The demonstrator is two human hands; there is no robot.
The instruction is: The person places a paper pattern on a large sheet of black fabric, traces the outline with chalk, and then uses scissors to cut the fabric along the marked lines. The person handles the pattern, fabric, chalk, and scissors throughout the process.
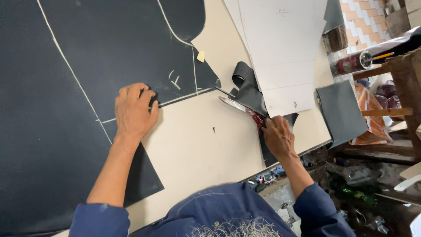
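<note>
A large sheet of dark fabric (57,96) with pale chalk lines lies over a cream table (197,140). My left hand (135,109) presses flat on the fabric at its cut edge, fingers together. My right hand (277,135) grips the red handles of a pair of scissors (239,106). The blades are parted and point left toward the fabric's corner. A cut strip of dark fabric (250,90) curls over the scissors, just beyond my right hand. A small piece of pale chalk (201,56) rests on the fabric near its edge.
White paper patterns (280,48) lie at the table's far side, with a grey fabric piece (340,112) hanging over the right edge. A wooden frame (397,87) and a red spool (353,62) stand at the right. Clutter covers the floor below.
</note>
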